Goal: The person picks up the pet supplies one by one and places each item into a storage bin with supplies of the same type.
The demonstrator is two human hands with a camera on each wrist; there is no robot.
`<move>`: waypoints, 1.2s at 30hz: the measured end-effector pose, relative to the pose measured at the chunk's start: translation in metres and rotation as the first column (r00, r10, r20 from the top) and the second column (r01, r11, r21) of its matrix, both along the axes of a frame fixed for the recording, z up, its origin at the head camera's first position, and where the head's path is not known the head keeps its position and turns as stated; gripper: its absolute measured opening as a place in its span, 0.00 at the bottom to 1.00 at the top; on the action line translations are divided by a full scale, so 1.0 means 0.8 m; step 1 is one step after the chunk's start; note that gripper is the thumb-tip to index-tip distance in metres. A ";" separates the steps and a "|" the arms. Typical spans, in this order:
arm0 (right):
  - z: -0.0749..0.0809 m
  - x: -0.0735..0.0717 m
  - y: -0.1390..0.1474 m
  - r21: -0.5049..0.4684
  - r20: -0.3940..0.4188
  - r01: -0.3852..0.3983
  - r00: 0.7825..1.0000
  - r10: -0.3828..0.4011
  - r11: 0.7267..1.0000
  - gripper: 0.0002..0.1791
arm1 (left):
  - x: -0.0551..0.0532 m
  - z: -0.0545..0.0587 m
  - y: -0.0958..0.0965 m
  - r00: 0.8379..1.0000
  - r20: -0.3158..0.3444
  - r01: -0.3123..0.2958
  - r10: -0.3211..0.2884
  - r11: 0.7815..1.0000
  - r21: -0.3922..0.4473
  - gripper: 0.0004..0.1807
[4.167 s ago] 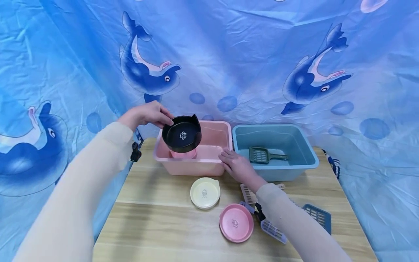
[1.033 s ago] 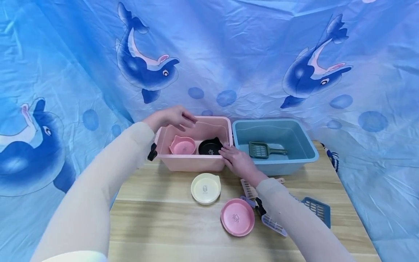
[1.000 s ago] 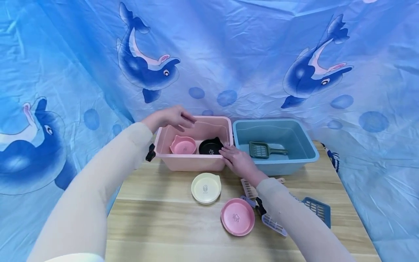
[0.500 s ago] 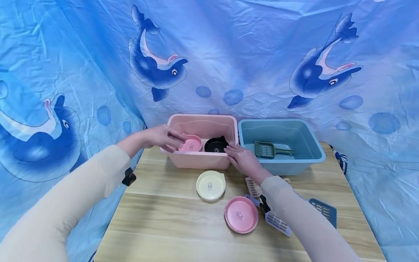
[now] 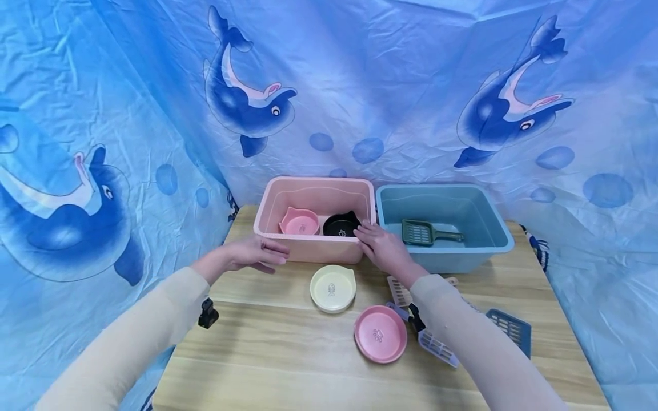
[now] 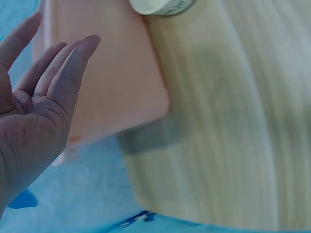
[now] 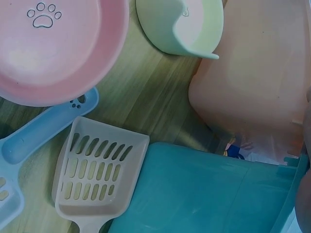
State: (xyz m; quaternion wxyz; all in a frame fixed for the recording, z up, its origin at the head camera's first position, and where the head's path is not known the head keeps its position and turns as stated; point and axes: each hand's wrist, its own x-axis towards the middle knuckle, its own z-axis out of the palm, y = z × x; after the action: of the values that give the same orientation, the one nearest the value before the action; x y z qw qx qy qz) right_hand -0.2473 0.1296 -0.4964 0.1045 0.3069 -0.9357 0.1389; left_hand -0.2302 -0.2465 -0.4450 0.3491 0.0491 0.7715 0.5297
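Note:
My left hand (image 5: 255,253) hovers with loosely extended fingers near the front left corner of the pink bin (image 5: 313,249). Nothing is between its fingers; in the left wrist view the palm (image 6: 36,131) shows beside the bin wall. My right hand (image 5: 382,245) rests its fingers on the bin's front right rim; only a sliver of it shows in the right wrist view. Inside that bin sit a pink cat-eared bowl (image 5: 300,222) at left and a black bowl (image 5: 336,226) with a paw print at right. A cream bowl (image 5: 332,289) and a round pink dish (image 5: 380,334) lie on the table.
A blue bin (image 5: 444,260) stands right of the pink one, holding a dark green litter scoop (image 5: 418,233). On the table (image 5: 257,354) near my right forearm lie a beige scoop (image 7: 95,165), a lavender scoop (image 5: 437,348) and a dark blue scoop (image 5: 511,331). A dolphin-print curtain (image 5: 329,85) hangs behind.
The black bowl, held in my left hand earlier, now sits in the pink bin. My left hand has come back out over the bin's front left corner. The right hand stays at the rim.

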 end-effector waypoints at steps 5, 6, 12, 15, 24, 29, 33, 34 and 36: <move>0.001 -0.003 0.002 0.002 0.004 -0.003 1.000 0.003 1.000 0.24 | -0.006 -0.036 0.011 0.999 0.052 -0.014 0.014 1.000 0.009 0.35; 0.001 -0.004 0.002 0.004 0.006 -0.002 1.000 0.002 1.000 0.24 | -0.009 -0.043 0.014 0.998 0.061 -0.014 0.014 1.000 0.008 0.35; 0.004 -0.006 0.004 0.000 0.019 0.014 1.000 -0.014 1.000 0.24 | -0.026 -0.078 0.030 0.992 0.123 -0.018 0.012 0.999 0.042 0.35; 0.006 -0.007 0.003 -0.001 0.026 0.012 1.000 -0.012 1.000 0.24 | -0.030 -0.088 0.036 0.988 0.154 -0.034 0.025 0.998 0.058 0.34; 0.004 -0.008 0.003 0.009 0.025 0.016 1.000 -0.016 1.000 0.24 | -0.030 -0.113 0.048 0.983 0.181 -0.048 0.033 0.995 0.083 0.32; 0.003 -0.006 0.001 -0.008 0.012 0.008 1.000 -0.008 1.000 0.23 | -0.029 -0.126 0.057 0.981 0.191 -0.043 0.032 0.998 0.052 0.29; 0.000 -0.005 0.001 -0.011 0.010 0.009 1.000 -0.009 1.000 0.23 | -0.029 -0.137 0.066 0.987 0.161 -0.018 0.016 1.000 0.011 0.28; -0.001 -0.005 0.001 -0.009 0.010 0.008 1.000 -0.008 1.000 0.23 | -0.029 -0.140 0.067 0.989 0.150 -0.016 0.016 1.000 -0.001 0.28; -0.003 -0.005 0.001 -0.009 0.011 0.009 1.000 -0.009 1.000 0.23 | -0.029 -0.145 0.070 0.991 0.129 -0.013 0.016 1.000 -0.021 0.29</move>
State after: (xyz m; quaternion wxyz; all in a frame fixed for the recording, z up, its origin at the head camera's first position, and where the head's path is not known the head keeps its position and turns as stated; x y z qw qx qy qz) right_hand -0.2513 0.1303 -0.4988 0.1012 0.3017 -0.9370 0.1443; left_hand -0.2536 -0.1903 -0.5609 0.3949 0.0054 0.7530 0.5264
